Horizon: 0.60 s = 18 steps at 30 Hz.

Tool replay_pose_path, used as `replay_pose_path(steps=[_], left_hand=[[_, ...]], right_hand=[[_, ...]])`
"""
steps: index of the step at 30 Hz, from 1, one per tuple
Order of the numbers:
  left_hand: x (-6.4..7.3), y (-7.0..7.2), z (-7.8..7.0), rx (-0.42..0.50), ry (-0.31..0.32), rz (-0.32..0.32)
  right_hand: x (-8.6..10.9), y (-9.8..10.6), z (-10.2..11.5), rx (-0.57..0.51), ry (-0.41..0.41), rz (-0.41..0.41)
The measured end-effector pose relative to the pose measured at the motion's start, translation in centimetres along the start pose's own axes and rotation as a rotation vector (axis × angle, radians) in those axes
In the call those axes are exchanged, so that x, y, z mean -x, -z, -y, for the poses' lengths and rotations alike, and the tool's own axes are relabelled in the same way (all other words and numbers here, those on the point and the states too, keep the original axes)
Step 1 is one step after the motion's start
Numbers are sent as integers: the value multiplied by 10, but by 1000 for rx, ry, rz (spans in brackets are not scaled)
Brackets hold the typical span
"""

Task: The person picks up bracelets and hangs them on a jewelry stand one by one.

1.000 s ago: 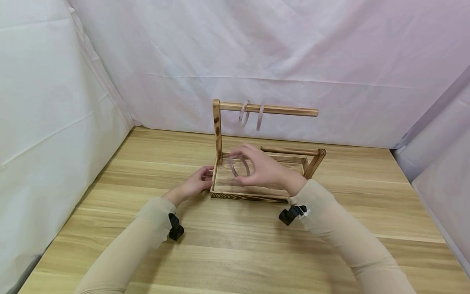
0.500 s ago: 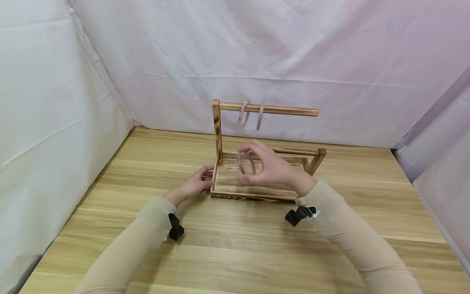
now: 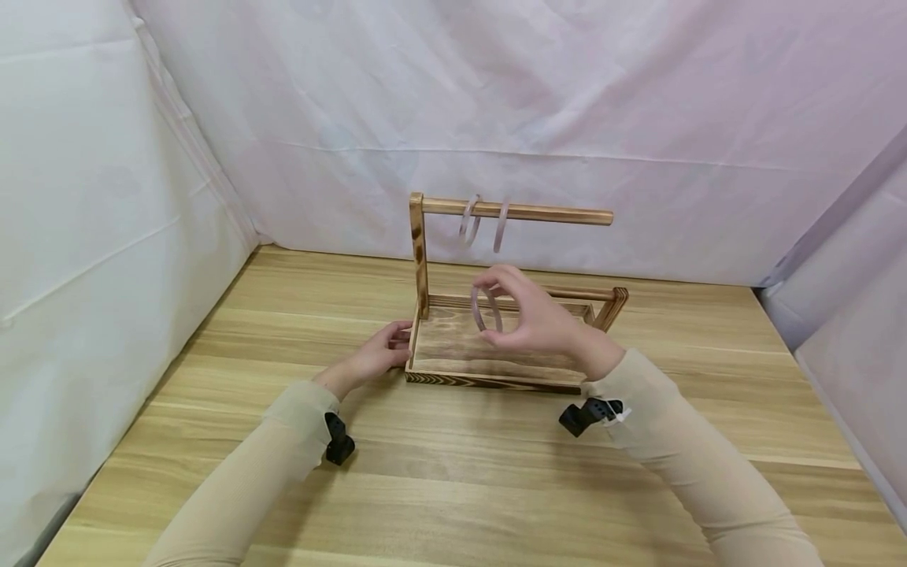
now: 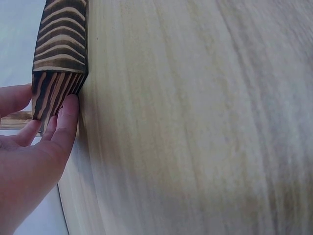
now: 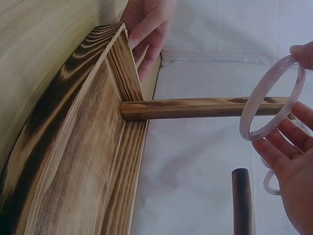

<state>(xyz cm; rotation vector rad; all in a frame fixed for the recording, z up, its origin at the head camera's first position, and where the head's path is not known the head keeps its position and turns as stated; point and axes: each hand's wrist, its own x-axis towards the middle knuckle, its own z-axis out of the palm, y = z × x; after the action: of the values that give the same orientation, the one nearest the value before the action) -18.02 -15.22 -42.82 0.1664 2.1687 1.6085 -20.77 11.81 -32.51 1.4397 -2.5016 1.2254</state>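
Observation:
My right hand (image 3: 533,316) pinches a pale pinkish bangle (image 3: 486,309) between thumb and fingers. The ring hangs over the tray of a wooden bangle stand (image 3: 453,379), fully in sight in the right wrist view. My left hand (image 3: 370,361) holds the stand's left end wall, fingers and thumb set around it at the front corner. Two similar bangles hang on the long upper bar (image 3: 560,213): a mottled bangle (image 3: 469,222) nearer the post, and a plainer bangle (image 3: 501,225) to its right.
An upright post (image 3: 419,256) carries the upper bar, whose right end is free. A lower bar (image 3: 583,292) runs left from a short right post (image 3: 610,309), partly hidden by my right hand. White cloth (image 3: 340,197) stands behind the wooden table (image 3: 453,504).
My right hand has moved right and slightly up, carrying the bangle over the tray. My left hand and the hanging bangles stay where they were.

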Motion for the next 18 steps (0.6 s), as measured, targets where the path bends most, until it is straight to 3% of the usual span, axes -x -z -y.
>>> replay_pose_path(steps=[18], left_hand=[[1,0,0,-22,-4,-8]], right_hand=[[14,17,-3,11,10,-87]])
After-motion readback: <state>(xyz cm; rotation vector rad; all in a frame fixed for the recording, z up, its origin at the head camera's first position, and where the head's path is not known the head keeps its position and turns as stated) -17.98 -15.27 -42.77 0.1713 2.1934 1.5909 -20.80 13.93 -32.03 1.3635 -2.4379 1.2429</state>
